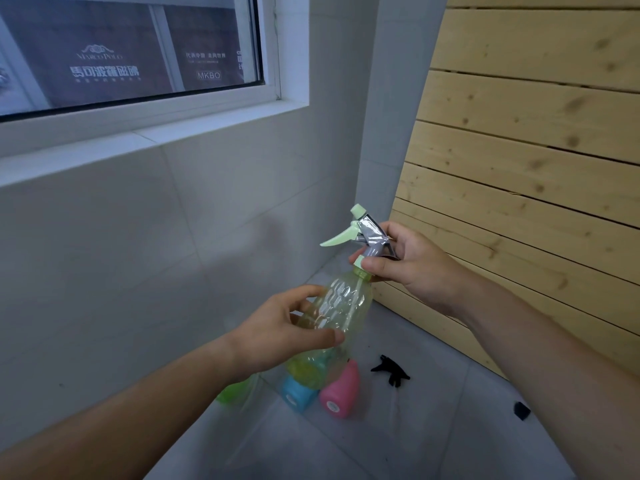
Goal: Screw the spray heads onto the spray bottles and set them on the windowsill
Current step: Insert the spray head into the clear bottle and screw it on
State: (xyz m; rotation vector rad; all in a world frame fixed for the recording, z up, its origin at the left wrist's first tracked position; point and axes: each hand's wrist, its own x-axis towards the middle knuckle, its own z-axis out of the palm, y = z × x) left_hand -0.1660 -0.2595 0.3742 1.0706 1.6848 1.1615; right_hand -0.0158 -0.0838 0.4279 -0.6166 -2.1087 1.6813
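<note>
We have our right hand (408,268) closed around the collar of the pale green spray head (363,233), thumb and fingers pinching just where it meets the neck, while our left hand (284,330) wraps the middle of the clear yellow-green spray bottle (343,306) and steadies it. The bottle is held in the air between us and the tiled wall, its long axis tilted, base toward our left hand and lower left, neck rising up and right into our right hand; the trigger points left, toward the wall. So the twist we judge to be in hand runs around that tilted axis, with the right hand the turning one. The windowsill (149,147) lies up and to the left of the bottle, well apart, nearer our left arm. Down on the floor (433,427) below the bottle lie a blue bottle (298,393), a pink bottle (341,393) and a green bottle (235,393), with a black spray head (391,370) loose beside them
</note>
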